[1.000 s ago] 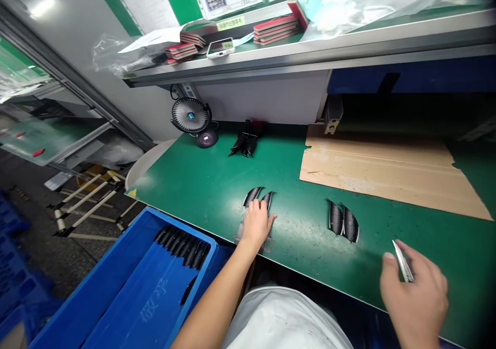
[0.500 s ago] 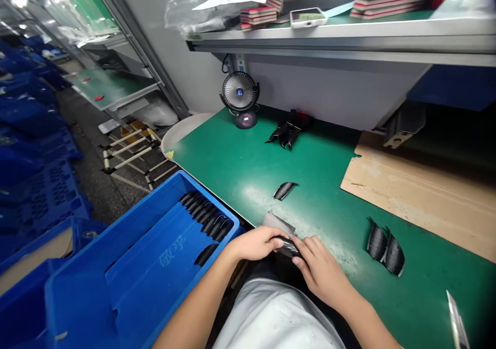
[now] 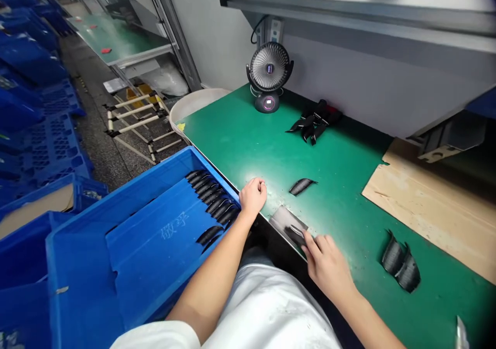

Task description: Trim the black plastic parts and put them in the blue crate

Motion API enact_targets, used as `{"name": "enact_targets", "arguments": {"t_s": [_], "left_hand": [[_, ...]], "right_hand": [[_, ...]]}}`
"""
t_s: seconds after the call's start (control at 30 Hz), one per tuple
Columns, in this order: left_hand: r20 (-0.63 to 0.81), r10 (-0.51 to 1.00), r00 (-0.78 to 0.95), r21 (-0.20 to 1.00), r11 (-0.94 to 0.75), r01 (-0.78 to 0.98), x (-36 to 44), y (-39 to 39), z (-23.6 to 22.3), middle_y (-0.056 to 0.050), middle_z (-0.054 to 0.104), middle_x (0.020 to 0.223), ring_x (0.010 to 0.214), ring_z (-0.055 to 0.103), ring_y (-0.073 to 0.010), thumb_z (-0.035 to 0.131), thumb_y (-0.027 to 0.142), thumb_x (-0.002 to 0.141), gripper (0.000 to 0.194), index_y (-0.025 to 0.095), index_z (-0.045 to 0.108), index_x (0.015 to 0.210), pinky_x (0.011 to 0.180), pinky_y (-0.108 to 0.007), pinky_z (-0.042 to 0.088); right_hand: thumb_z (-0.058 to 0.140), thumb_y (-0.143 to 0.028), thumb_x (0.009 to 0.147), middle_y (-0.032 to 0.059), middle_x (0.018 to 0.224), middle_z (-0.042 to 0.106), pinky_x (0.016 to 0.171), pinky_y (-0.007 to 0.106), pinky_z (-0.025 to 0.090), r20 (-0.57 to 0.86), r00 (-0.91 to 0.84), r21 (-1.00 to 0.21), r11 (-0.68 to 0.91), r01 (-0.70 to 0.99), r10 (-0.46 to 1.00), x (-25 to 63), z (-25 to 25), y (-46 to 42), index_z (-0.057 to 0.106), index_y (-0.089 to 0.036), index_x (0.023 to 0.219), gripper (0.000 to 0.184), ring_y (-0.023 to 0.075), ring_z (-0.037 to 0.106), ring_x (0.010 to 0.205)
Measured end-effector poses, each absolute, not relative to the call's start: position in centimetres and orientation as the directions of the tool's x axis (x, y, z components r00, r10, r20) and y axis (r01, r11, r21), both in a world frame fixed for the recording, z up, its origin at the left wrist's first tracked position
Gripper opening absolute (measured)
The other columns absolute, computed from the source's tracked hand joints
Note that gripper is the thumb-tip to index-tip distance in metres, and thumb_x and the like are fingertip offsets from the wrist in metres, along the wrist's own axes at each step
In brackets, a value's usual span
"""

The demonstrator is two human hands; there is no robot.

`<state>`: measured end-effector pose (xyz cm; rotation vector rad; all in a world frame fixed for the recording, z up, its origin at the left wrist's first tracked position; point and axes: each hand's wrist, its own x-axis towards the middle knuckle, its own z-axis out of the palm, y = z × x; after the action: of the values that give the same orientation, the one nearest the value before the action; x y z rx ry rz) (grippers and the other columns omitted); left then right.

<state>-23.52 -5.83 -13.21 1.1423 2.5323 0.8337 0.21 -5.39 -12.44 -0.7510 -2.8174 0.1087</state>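
Note:
My left hand (image 3: pixel 252 198) rests curled on the green bench mat (image 3: pixel 248 142), just beyond the corner of a blue plastic bin (image 3: pixel 155 245), holding nothing. My right hand (image 3: pixel 327 266) lies at the bench's front edge, its fingertips on a ribbed black curved strip (image 3: pixel 294 234). That strip sits on a grey sheet (image 3: pixel 282 219). Another black strip (image 3: pixel 301 186) lies farther along the mat. A pair of similar strips (image 3: pixel 401 263) lies to the right, and a dark bunch (image 3: pixel 313 121) sits at the back. Several black strips (image 3: pixel 211 199) stand in a row inside the bin.
A small desk fan (image 3: pixel 269 70) stands at the bench's back. A cardboard sheet (image 3: pixel 426 204) lies on the right of the mat, under a shelf (image 3: pixel 349 2). A silver tool tip (image 3: pixel 461 333) shows at the lower right. Stacked blue crates (image 3: pixel 31 147) fill the floor on the left.
My left hand has let go of the black strip and moved to the bin's corner. My right hand stays on the strip. The view has turned left and downward.

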Motion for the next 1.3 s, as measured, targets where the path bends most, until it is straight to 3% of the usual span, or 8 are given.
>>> {"name": "enact_targets", "arguments": {"t_s": [0.17, 0.4, 0.53, 0.67, 0.77, 0.9, 1.3], "left_hand": [[0.028, 0.720, -0.693, 0.525, 0.580, 0.624, -23.4, -5.1, -13.8, -0.001, 0.066, 0.096, 0.086, 0.058, -0.0188, 0.043, 0.027, 0.089, 0.018, 0.026, 0.059, 0.096, 0.066, -0.028, 0.035], [0.041, 0.716, -0.697, 0.462, 0.605, 0.648, -23.5, -4.7, -14.2, 0.000, 0.066, 0.099, 0.085, 0.059, -0.0177, 0.041, 0.027, 0.091, 0.018, 0.027, 0.057, 0.098, 0.064, -0.028, 0.033], [0.037, 0.717, -0.696, 0.437, 0.615, 0.656, -23.5, -4.6, -14.1, 0.001, 0.067, 0.099, 0.085, 0.060, -0.0183, 0.040, 0.026, 0.091, 0.018, 0.027, 0.057, 0.098, 0.063, -0.028, 0.033], [0.030, 0.723, -0.690, 0.418, 0.618, 0.666, -23.3, -4.5, -14.1, 0.000, 0.066, 0.101, 0.089, 0.060, -0.0187, 0.038, 0.026, 0.092, 0.020, 0.026, 0.056, 0.100, 0.065, -0.029, 0.033], [0.028, 0.723, -0.691, 0.414, 0.621, 0.666, -23.2, -4.5, -13.9, -0.001, 0.066, 0.102, 0.091, 0.059, -0.0187, 0.037, 0.026, 0.092, 0.021, 0.026, 0.056, 0.101, 0.067, -0.028, 0.034], [0.017, 0.714, -0.699, 0.421, 0.629, 0.653, -23.1, -4.6, -13.4, -0.001, 0.067, 0.100, 0.088, 0.060, -0.0187, 0.040, 0.024, 0.091, 0.020, 0.027, 0.057, 0.098, 0.067, -0.028, 0.035], [0.041, 0.707, -0.706, 0.397, 0.637, 0.661, -23.1, -4.9, -13.6, 0.000, 0.067, 0.098, 0.086, 0.060, -0.0186, 0.039, 0.025, 0.091, 0.019, 0.028, 0.056, 0.099, 0.066, -0.028, 0.035]], "right_hand": [[0.040, -0.001, 0.082, 0.0087, 0.084, 0.048, 0.068, 0.036, 0.039, 0.177, -0.861, -0.100, 0.879, 0.467, 0.477, -0.1, -13.4, -6.1, 0.046, -0.011, 0.130, 0.050, 0.0242, 0.041, 0.079], [0.036, 0.002, 0.080, 0.0087, 0.083, 0.046, 0.067, 0.035, 0.037, 0.194, -0.828, -0.127, 0.850, 0.511, 0.526, -0.2, -14.1, -6.8, 0.046, -0.010, 0.130, 0.053, 0.0234, 0.038, 0.077], [0.038, -0.010, 0.089, 0.0086, 0.082, 0.047, 0.066, 0.034, 0.038, 0.163, -0.813, -0.179, 0.827, 0.533, 0.559, 0.6, -13.3, -5.6, 0.047, -0.010, 0.129, 0.041, 0.0231, 0.039, 0.077], [0.039, -0.029, 0.096, 0.0090, 0.083, 0.050, 0.069, 0.034, 0.039, 0.038, -0.806, -0.283, 0.779, 0.559, 0.591, 1.2, -12.2, -2.5, 0.049, -0.016, 0.130, 0.038, 0.0251, 0.042, 0.083], [0.037, -0.030, 0.097, 0.0077, 0.084, 0.053, 0.076, 0.034, 0.041, 0.019, -0.834, -0.312, 0.796, 0.519, 0.552, 1.1, -11.8, -0.7, 0.048, -0.018, 0.131, 0.038, 0.0241, 0.044, 0.086], [0.033, -0.031, 0.098, 0.0080, 0.079, 0.054, 0.075, 0.034, 0.042, 0.014, -0.843, -0.325, 0.800, 0.504, 0.537, 1.3, -11.9, -0.1, 0.050, -0.012, 0.128, 0.039, 0.0235, 0.045, 0.083], [0.032, -0.033, 0.098, 0.0087, 0.081, 0.056, 0.074, 0.035, 0.041, 0.060, -0.868, -0.345, 0.826, 0.446, 0.494, 0.9, -12.8, 0.2, 0.049, -0.014, 0.128, 0.040, 0.0256, 0.046, 0.086]]}}
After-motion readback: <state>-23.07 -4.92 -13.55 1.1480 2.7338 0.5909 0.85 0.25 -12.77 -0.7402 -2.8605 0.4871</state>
